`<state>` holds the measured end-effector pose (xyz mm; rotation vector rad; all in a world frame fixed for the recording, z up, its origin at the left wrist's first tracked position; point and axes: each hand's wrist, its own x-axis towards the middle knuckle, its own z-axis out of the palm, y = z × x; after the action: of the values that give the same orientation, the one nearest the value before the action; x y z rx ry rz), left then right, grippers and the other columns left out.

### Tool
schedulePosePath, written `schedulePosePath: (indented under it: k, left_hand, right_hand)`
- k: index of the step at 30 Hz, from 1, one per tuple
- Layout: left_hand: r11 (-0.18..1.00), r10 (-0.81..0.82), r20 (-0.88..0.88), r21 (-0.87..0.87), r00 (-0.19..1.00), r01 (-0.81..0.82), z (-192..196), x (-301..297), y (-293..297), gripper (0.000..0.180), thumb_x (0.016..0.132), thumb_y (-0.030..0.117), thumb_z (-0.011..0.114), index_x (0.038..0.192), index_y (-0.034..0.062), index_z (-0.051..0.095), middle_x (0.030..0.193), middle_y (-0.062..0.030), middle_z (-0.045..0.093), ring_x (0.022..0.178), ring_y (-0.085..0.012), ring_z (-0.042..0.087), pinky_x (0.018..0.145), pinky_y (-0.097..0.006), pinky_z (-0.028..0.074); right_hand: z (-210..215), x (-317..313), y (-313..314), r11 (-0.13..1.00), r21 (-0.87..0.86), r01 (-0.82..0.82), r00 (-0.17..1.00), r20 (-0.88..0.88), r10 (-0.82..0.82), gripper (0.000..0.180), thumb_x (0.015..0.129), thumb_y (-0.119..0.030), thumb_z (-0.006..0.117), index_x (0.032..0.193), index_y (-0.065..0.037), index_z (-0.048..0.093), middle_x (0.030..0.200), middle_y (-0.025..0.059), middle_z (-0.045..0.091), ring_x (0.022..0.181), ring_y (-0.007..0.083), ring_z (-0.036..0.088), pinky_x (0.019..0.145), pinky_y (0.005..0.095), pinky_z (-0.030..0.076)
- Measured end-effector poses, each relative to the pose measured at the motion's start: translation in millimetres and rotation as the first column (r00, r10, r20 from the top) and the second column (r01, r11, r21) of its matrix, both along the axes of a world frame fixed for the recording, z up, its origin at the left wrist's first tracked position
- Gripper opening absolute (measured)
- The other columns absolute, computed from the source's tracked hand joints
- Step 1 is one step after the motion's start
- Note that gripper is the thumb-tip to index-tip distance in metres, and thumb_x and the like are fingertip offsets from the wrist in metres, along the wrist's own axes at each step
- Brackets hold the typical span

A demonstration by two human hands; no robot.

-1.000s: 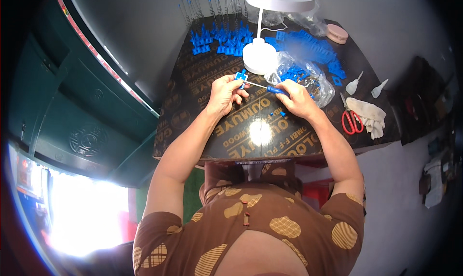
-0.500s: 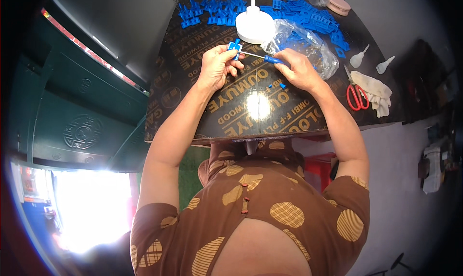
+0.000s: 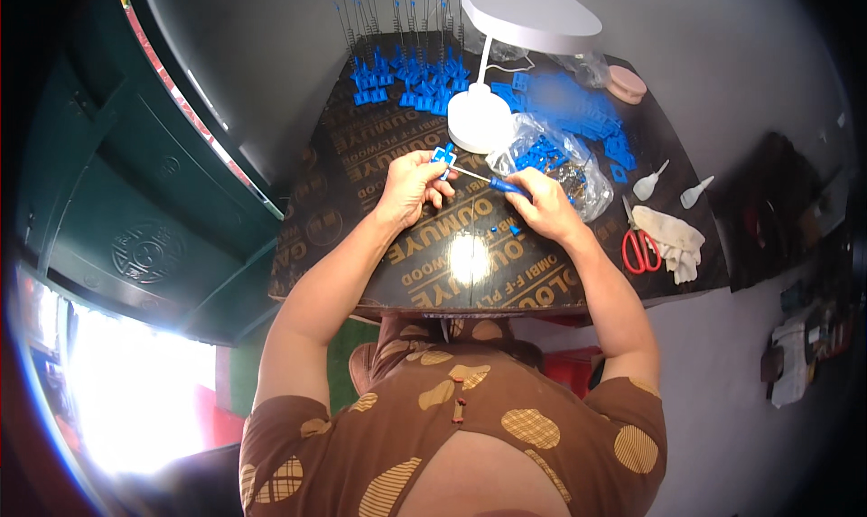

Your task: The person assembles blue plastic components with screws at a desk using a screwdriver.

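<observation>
Over the table, my left hand (image 3: 411,190) is closed on a small blue plastic part (image 3: 442,156) with a pale face, pinching it between thumb and fingers. My right hand (image 3: 549,208) grips a blue-handled screwdriver (image 3: 504,186). Its thin metal shaft points left and its tip meets the plastic part; the exact contact is too small to make out. Below the screwdriver, a small blue cone-shaped piece (image 3: 516,231) and a tinier blue bit lie on the table. Beside my right hand is a clear plastic bag (image 3: 591,196) with blue pieces and small metal bits.
A white lamp (image 3: 480,124) stands just beyond my hands. Behind it are blue assemblies with upright springy rods (image 3: 420,79) and a pile of flat blue parts (image 3: 578,106). On the right lie red-handled scissors (image 3: 640,251), a white cloth (image 3: 670,242) and two white squeeze bulbs (image 3: 647,186).
The whole scene sits lower in the picture, and the lamp's head has come into view. Both hands keep their grips, with the screwdriver still at the plastic part.
</observation>
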<state>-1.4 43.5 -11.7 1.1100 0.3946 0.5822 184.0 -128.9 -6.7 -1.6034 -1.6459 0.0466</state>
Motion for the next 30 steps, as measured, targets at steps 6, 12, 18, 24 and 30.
schedulePosePath:
  k: [6,12,18,24,30]
  left_hand:
    - [1.0,0.006,0.009,0.012,1.0,-0.006,5.2,-3.5,-2.5,0.022,0.092,0.006,0.055,0.107,-0.0087,0.049,0.086,-0.0175,0.063,0.059,-0.0165,0.066,0.04,-0.021,0.053]
    - [0.999,0.029,-0.019,0.017,0.999,-0.028,5.4,-1.0,-6.8,0.022,0.09,0.01,0.06,0.1,-0.0076,0.053,0.086,-0.0166,0.064,0.057,-0.0166,0.065,0.039,-0.022,0.05]
    - [0.999,0.027,-0.034,0.029,0.999,-0.026,2.2,-1.1,-2.9,0.022,0.091,0.008,0.057,0.104,-0.0087,0.053,0.087,-0.018,0.065,0.057,-0.0174,0.065,0.04,-0.022,0.051]
    - [0.999,-0.006,-0.026,0.049,1.0,0.007,1.7,-1.3,2.9,0.021,0.092,0.006,0.056,0.106,-0.0082,0.051,0.09,-0.0197,0.065,0.061,-0.0189,0.066,0.042,-0.023,0.052]
    - [0.997,-0.027,-0.029,0.077,0.999,0.029,-2.3,0.0,6.1,0.025,0.091,0.008,0.058,0.108,-0.0087,0.051,0.092,-0.0214,0.065,0.064,-0.0198,0.066,0.044,-0.023,0.052]
  right_hand:
    - [10.3,-3.1,-2.9,1.0,-0.016,-0.008,0.999,0.031,0.009,0.018,0.082,-0.011,0.063,0.094,0.001,0.063,0.088,0.0175,0.062,0.08,0.0335,0.062,0.071,0.0391,0.05]
    - [0.4,1.8,-3.2,0.999,-0.028,-0.015,1.0,0.008,0.015,0.02,0.082,-0.014,0.063,0.095,0.001,0.061,0.09,0.0182,0.061,0.084,0.0348,0.061,0.074,0.0408,0.049]
    - [-5.4,5.4,-1.1,0.999,0.034,-0.031,0.997,0.075,0.029,0.019,0.082,-0.011,0.064,0.096,0.0,0.06,0.088,0.0165,0.06,0.083,0.0334,0.061,0.074,0.0389,0.049]
    - [-6.0,7.6,1.9,1.0,0.01,-0.014,0.998,0.068,0.013,0.019,0.083,-0.013,0.064,0.097,-0.001,0.059,0.09,0.016,0.061,0.085,0.0333,0.061,0.073,0.0393,0.049]
    - [-14.8,12.5,3.5,0.999,0.034,-0.007,0.996,0.091,0.004,0.019,0.085,-0.015,0.061,0.097,0.0,0.059,0.088,0.0155,0.059,0.083,0.0344,0.06,0.072,0.0411,0.048]
